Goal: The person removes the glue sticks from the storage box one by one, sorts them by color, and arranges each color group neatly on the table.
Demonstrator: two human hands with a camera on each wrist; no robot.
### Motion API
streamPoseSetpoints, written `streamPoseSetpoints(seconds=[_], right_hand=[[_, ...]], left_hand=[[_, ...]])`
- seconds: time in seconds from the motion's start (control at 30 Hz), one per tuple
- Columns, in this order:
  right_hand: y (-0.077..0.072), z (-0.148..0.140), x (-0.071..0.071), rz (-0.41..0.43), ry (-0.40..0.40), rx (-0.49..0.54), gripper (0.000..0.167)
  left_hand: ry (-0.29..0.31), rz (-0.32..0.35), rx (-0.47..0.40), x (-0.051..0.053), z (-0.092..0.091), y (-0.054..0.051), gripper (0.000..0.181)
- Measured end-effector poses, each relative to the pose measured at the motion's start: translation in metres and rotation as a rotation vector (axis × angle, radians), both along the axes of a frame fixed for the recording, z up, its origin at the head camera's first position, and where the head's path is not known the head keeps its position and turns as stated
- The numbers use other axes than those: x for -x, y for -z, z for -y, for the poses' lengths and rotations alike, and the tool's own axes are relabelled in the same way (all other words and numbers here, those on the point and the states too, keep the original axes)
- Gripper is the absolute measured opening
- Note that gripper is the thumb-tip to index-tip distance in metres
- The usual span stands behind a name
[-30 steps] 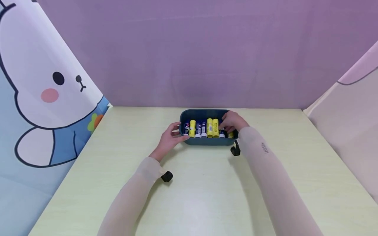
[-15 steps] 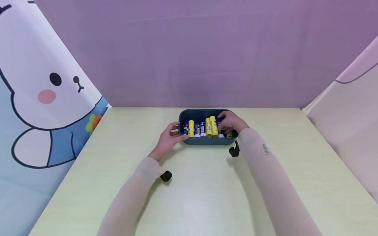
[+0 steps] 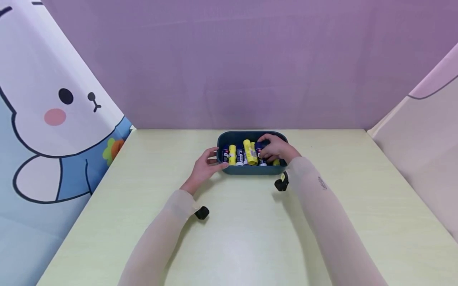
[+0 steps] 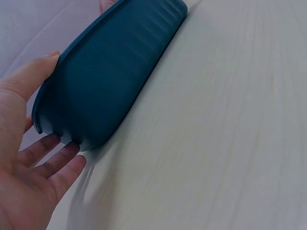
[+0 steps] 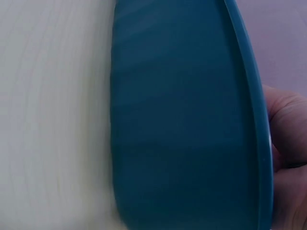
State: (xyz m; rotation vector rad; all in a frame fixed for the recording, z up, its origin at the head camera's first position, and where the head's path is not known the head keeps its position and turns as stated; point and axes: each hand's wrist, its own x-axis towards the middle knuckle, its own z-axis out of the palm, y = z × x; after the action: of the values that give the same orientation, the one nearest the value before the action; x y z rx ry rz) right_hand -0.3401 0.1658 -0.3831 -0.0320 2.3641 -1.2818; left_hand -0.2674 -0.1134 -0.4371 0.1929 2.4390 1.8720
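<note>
A dark teal plastic basket (image 3: 255, 170) holds a row of blue glue sticks and yellow glue sticks. At its left end my left hand (image 3: 204, 171) grips the corner, thumb on the near rim and fingers against the end wall, as the left wrist view shows. My right hand (image 3: 277, 148) reaches inside at the right and holds a blue glue stick (image 3: 259, 151) with curled fingers, partly hiding it. Beside it, a yellow glue stick (image 3: 248, 151) leans over its neighbours. Another yellow glue stick (image 3: 276, 162) lies under the right hand. In the right wrist view the basket wall hides most fingers.
The basket stands near the back edge of a pale wood table (image 3: 229, 230), close to a purple backdrop (image 3: 232, 71). Cartoon-printed cloth (image 3: 53, 151) hangs along the left. A black wrist camera (image 3: 282, 184) sits under the right wrist, close to the basket's near side.
My right hand has shifted left inside the basket, taking the blue glue stick along. Yellow glue sticks beside it have been pushed left and one has risen and tilted. The left hand stays put.
</note>
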Motion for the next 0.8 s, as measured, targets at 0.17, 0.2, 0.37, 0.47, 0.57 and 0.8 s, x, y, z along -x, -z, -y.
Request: streamPoseSetpoints(seconds=[0.17,0.2,0.37,0.47,0.57,0.8], right_hand=[[0.003,0.000,-0.001,-0.005,0.000,0.026,0.062],[0.003,-0.001,-0.002,-0.005,0.002,0.031,0.062],[0.001,-0.003,-0.004,-0.010,0.025,0.085,0.063],[-0.003,-0.005,-0.005,-0.016,0.029,0.125,0.065],[-0.006,-0.007,-0.005,-0.017,0.026,0.163,0.067],[-0.017,-0.013,-0.005,-0.037,0.036,0.235,0.066]], left_hand=[[0.002,-0.004,-0.001,0.000,0.001,0.000,0.073],[0.003,-0.004,0.002,0.000,0.001,0.001,0.074],[0.006,0.004,0.012,0.000,0.002,0.001,0.073],[0.003,0.009,0.011,0.000,0.002,0.000,0.072],[-0.001,0.015,0.011,0.000,0.002,0.000,0.071],[0.006,0.017,0.021,0.000,0.003,-0.001,0.074]])
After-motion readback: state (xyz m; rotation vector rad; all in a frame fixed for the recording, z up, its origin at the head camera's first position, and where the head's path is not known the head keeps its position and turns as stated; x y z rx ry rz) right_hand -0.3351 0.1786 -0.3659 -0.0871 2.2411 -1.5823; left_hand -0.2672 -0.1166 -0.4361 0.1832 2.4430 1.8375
